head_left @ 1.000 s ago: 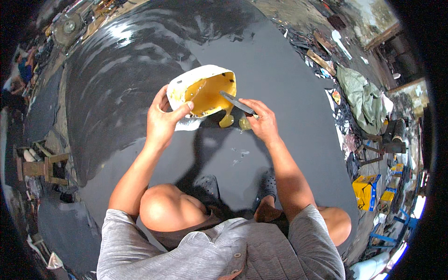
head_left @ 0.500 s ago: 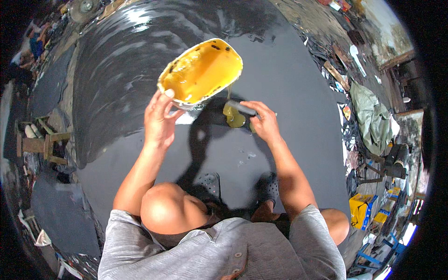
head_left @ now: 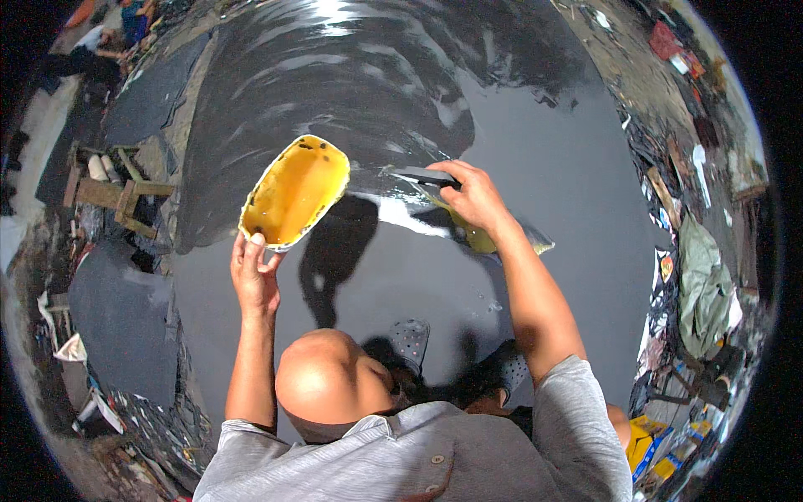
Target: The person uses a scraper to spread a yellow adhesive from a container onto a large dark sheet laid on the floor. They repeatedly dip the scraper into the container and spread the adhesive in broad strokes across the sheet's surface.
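My left hand [head_left: 256, 272] grips the lower end of a white tub [head_left: 296, 194], tilted so that its inside shows, coated with amber-yellow glue-like liquid and dark specks near the rim. In my right hand [head_left: 475, 197] is a flat, dark-handled spreader [head_left: 425, 176], its far edge down on the big dark grey sheet [head_left: 401, 284]. A wet yellow-green puddle [head_left: 481, 239] lies on the sheet under and beside my right hand, partly hidden by it. Glossy curved streaks cover the sheet's far left part; its near and right parts look matt.
I squat on the sheet in spotted clogs [head_left: 410, 345]. At left stands a small wooden stool [head_left: 125, 191] beside dark sheet pieces [head_left: 121, 322]. Scraps, a green-grey cloth [head_left: 704, 284] and a yellow box [head_left: 644, 443] lie along the right. Another person sits at the far upper left.
The tub has come lower and left, tilted more upright lengthwise. My right hand has moved the spreader across the sheet, and the yellow puddle is now smeared wider to the right.
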Demonstrator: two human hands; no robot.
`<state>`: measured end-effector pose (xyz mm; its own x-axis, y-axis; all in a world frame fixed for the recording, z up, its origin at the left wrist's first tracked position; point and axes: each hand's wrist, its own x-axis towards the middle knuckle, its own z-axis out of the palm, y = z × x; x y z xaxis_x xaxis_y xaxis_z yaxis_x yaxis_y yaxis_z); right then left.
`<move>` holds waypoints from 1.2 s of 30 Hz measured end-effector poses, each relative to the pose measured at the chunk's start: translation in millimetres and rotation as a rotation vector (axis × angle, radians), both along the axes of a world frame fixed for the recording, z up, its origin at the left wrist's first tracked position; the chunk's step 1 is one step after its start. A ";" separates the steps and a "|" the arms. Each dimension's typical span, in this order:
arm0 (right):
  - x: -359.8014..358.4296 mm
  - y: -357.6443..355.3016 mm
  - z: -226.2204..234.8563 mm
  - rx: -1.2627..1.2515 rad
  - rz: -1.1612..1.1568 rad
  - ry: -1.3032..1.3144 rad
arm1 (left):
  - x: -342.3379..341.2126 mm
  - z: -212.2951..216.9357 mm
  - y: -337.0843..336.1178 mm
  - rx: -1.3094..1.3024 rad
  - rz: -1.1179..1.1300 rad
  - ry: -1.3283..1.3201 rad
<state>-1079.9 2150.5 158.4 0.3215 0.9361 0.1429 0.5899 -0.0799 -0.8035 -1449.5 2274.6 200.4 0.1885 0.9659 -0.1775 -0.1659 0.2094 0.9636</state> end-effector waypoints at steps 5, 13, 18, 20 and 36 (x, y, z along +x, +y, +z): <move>-26.5 24.9 1.8 -0.248 0.155 -0.237 | 5.5 -4.0 -7.2 -0.091 0.031 -0.076; 31.4 -9.1 -82.3 -0.673 0.313 -0.542 | -102.6 -81.6 -33.8 -0.217 0.246 -0.110; 82.8 -138.5 -95.8 -0.766 0.382 -0.574 | -217.0 -171.5 -77.2 -0.474 0.345 0.046; 97.3 -211.0 -96.4 -0.866 0.365 -0.552 | -248.2 -196.7 -91.7 -0.583 0.347 0.224; 2.9 -672.5 -100.6 -0.751 -1.636 0.073 | 54.3 -82.6 172.2 0.522 -0.232 1.050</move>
<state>-1077.0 1477.9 57.8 0.8751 -0.4518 -0.1734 -0.4837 -0.8051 -0.3434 -1395.2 2446.9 117.9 0.3656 0.9292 0.0542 0.7435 -0.3266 0.5836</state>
